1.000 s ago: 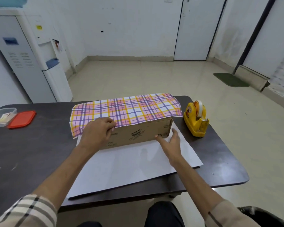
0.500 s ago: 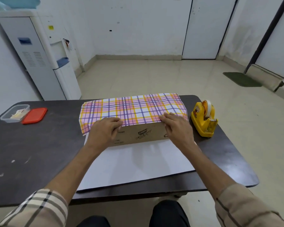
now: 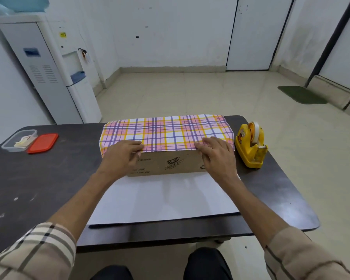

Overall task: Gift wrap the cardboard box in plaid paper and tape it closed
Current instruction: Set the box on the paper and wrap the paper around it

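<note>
My right hand (image 3: 217,156) had moved from the table (image 3: 38,178) onto the plaid paper (image 3: 166,132), left hand (image 3: 122,156) unchanged, both grips flat, open-palmed, pressing paper over cardboard box (image 3: 170,163) at table centre, tape dispenser (image 3: 251,146) right, water cooler (image 3: 49,67) behind.

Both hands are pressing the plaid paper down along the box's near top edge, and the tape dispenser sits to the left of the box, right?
Not quite. The head view shows the tape dispenser to the right of the box, not the left. Both the left hand and right hand do press the plaid paper along the near top edge.
</note>
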